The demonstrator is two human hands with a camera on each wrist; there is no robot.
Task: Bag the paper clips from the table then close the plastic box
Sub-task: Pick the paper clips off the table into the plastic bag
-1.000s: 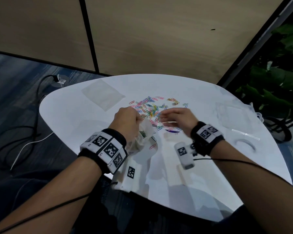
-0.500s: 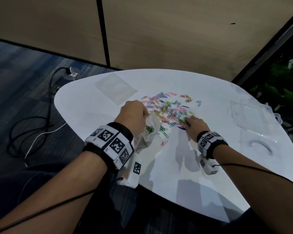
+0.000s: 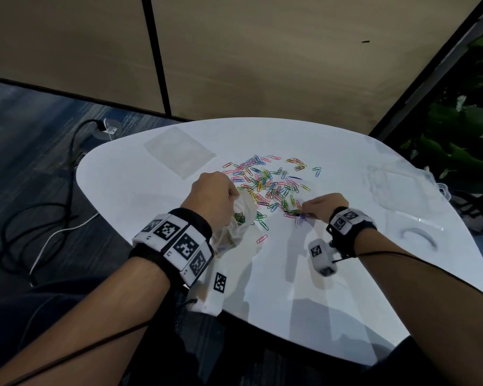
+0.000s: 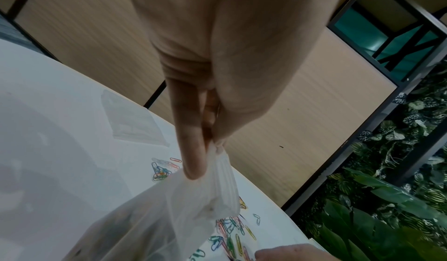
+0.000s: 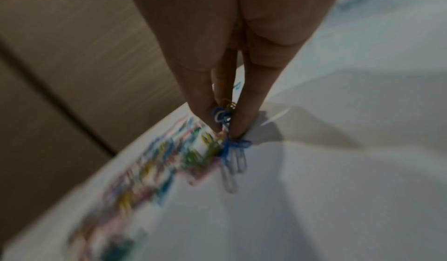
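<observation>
A scatter of coloured paper clips [image 3: 265, 182] lies in the middle of the white table [image 3: 346, 288]. My left hand [image 3: 212, 196] pinches the rim of a clear plastic bag [image 3: 234, 227] between thumb and finger [image 4: 193, 162], holding its mouth up; some clips sit inside the bag [image 4: 150, 223]. My right hand [image 3: 322, 207] is at the near edge of the pile and pinches a small bunch of clips [image 5: 226, 129], blue and white ones hanging from the fingertips [image 5: 241, 125]. The clear plastic box [image 3: 402, 188] lies open at the right of the table.
A flat clear bag [image 3: 179, 154] lies at the far left of the table. A thin clear strip and a curved clear piece [image 3: 418, 235] lie near the right edge. Cables [image 3: 39, 218] trail on the floor to the left; plants [image 3: 463, 135] stand at the right.
My right hand left the bag's mouth, went to the near edge of the pile and now pinches a bunch of clips. My left hand keeps hold of the bag.
</observation>
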